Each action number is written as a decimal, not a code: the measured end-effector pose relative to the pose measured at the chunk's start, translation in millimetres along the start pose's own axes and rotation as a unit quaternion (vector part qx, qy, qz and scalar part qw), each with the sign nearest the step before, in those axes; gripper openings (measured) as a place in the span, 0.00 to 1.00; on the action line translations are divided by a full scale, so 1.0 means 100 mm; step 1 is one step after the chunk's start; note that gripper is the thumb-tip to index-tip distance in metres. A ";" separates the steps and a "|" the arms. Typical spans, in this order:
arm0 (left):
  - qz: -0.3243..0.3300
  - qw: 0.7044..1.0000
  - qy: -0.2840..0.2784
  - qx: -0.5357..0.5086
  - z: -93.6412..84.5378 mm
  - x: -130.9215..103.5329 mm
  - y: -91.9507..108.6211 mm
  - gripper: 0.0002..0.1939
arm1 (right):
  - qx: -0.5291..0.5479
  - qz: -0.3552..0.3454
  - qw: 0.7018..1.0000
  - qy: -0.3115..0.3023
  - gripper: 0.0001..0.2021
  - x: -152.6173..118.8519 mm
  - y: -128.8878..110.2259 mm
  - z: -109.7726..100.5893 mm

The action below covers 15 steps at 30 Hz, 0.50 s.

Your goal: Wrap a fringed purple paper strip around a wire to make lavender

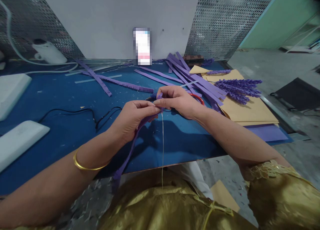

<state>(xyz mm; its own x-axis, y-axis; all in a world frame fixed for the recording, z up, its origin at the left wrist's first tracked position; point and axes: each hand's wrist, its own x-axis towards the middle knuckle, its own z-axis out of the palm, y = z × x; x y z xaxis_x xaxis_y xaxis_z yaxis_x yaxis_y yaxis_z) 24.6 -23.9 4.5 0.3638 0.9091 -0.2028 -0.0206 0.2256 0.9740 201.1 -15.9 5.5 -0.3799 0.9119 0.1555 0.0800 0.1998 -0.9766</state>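
Observation:
Both hands meet over the blue table [65,113], near its front edge. My left hand [136,116] is closed on a fringed purple strip [132,145], whose long end hangs down past the table edge. My right hand [175,100] pinches the purple piece [159,95] at the top, its fingertips touching those of the left. A thin pale wire [163,150] runs straight down from between the fingers toward the lap. The exact spot where strip and wire meet is hidden by the fingertips.
Purple strips [185,73] lie at the back right, beside finished-looking purple flower sprigs [237,90] on yellow paper [240,111]. Red scissor handles [197,97] show behind the right wrist. A phone [142,46] stands upright behind. White blocks [22,140] and a black cable [70,109] lie left.

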 end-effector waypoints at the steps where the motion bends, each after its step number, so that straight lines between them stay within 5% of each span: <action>1: 0.001 1.000 0.002 0.003 0.00 0.00 -0.01 0.10 | -0.002 0.001 1.000 0.001 0.15 0.00 0.00 0.01; 15: 0.025 0.999 0.001 0.020 0.00 0.02 -0.01 0.07 | -0.024 0.010 0.999 0.032 0.16 -0.01 -0.03 0.02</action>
<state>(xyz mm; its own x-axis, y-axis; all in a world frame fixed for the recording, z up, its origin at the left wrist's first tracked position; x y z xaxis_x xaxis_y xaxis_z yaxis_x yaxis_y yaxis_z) 25.2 -22.2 3.3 0.3610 0.9197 -0.1544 -0.0019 0.1663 0.9861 199.0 -18.1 7.7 -0.3192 0.9362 0.1474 0.1311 0.1977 -0.9715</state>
